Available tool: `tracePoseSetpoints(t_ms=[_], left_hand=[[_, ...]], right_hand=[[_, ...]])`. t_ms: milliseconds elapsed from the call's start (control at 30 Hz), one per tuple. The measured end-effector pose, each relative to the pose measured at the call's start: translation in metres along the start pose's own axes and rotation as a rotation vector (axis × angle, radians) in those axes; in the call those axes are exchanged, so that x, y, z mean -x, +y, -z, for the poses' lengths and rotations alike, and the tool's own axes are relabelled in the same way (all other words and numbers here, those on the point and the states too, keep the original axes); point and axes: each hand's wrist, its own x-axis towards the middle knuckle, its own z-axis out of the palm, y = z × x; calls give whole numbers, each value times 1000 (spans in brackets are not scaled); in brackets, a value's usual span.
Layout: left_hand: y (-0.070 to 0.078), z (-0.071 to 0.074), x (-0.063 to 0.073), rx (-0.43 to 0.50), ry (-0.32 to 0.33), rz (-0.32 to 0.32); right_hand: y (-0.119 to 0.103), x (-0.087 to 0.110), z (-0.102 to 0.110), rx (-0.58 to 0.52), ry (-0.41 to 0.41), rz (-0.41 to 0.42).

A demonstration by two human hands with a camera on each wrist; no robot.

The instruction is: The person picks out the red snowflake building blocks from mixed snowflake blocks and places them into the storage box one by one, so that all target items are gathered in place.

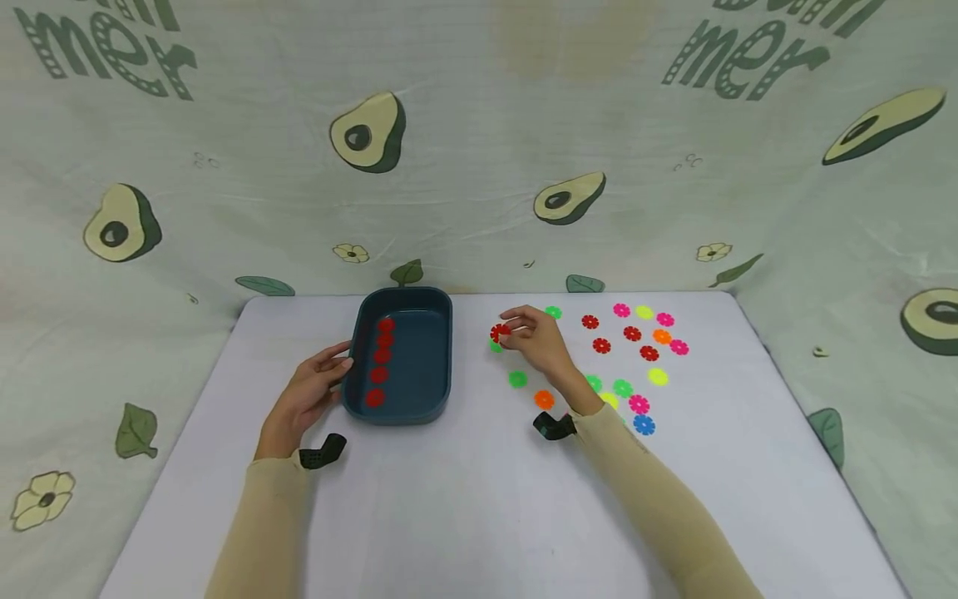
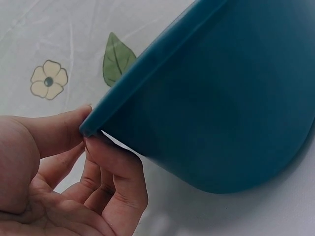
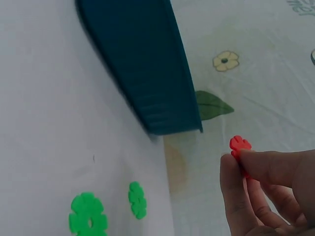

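Note:
A dark teal tray (image 1: 410, 416) lies on the white table, with several red flower-shaped discs (image 1: 379, 375) in a column along its left side. My left hand (image 1: 305, 398) pinches the tray's left rim; the left wrist view shows thumb and finger (image 2: 118, 157) on either side of that rim (image 2: 147, 66). To the right of the tray, my right hand (image 1: 540, 343) pinches a red flower-shaped disc (image 1: 499, 333) between thumb and fingertips. The same red disc (image 3: 239, 143) is held up in the right wrist view. Green discs (image 3: 88, 216) lie on the table below it.
Several loose flower discs are scattered on the right half of the table: red (image 1: 632, 334), green (image 1: 623, 388), pink (image 1: 678, 347), yellow (image 1: 658, 377), orange (image 1: 544, 400) and blue (image 1: 644, 425). A cloth with avocado prints (image 1: 464, 125) hangs behind the table.

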Motion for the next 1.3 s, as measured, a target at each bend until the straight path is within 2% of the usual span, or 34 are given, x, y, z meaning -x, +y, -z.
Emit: tracePoseSetpoints(t_ms=[400,500,700,933,1300], left_hand=[[-4,2,-1,22,5,-2],[-4,2,-1,27,7,-3],[-1,0,-1,41,12,-3],[0,-1,-1,34,14,-19],[0,-1,-2,7,30,-11]], right_hand=[[-21,-27,-37,-85,-61,95],[-26,-35,-48,-77,-65,119],[-34,-48,-68,0,-80,147],[-45,-60,-87,24,-144,154],[-61,-77,-110,210,-216,101]])
